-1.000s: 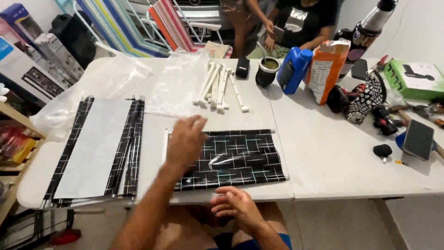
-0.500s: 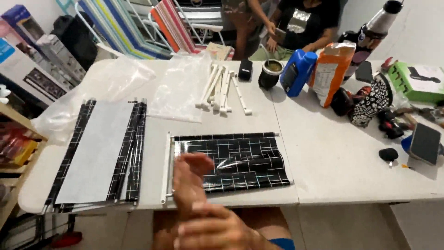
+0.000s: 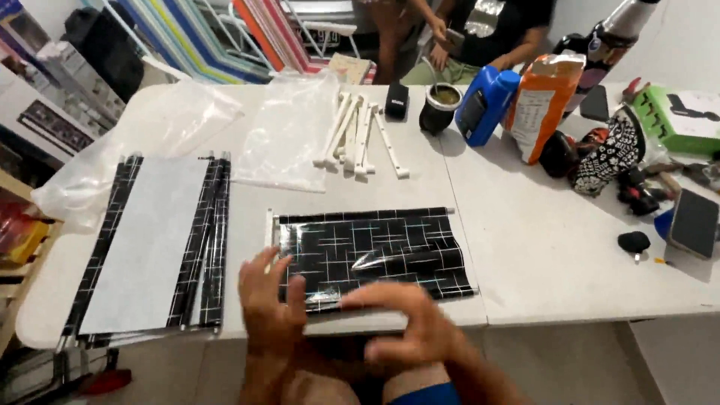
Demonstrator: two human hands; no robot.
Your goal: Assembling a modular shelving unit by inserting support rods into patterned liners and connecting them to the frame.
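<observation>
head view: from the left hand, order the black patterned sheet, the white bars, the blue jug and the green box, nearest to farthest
From the left hand:
1. Black patterned sheet, touching it, at the table's near edge.
2. White bars, farther back, mid-table.
3. Blue jug, back and to the right.
4. Green box, far right.
</observation>
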